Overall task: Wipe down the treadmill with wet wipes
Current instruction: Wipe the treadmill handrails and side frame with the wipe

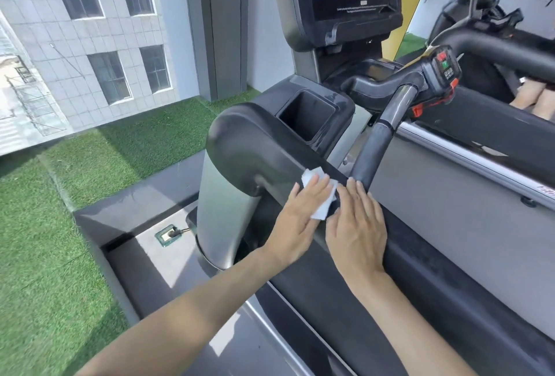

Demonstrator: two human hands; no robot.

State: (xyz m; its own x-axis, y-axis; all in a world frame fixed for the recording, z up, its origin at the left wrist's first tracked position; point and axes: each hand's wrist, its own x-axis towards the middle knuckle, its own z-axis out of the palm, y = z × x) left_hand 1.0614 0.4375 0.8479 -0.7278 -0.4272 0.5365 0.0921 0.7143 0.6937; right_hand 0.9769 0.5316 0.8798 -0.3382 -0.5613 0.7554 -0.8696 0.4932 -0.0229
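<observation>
One wipe (pixel 319 195), soft, limp and light, lies on the treadmill rail (pixel 420 255) under the left grip (pixel 295 219), spread flat. The right grip (pixel 357 231) rests flat beside it, holding nothing. It probably bunches, so press broadly.

Strong daylight is entering through the left window (pixel 90 54), casting hard shadows across the grass mat (pixel 54 270). Glare is showing on the treadmill (pixel 220 213) post. Edge lines are bowing.
</observation>
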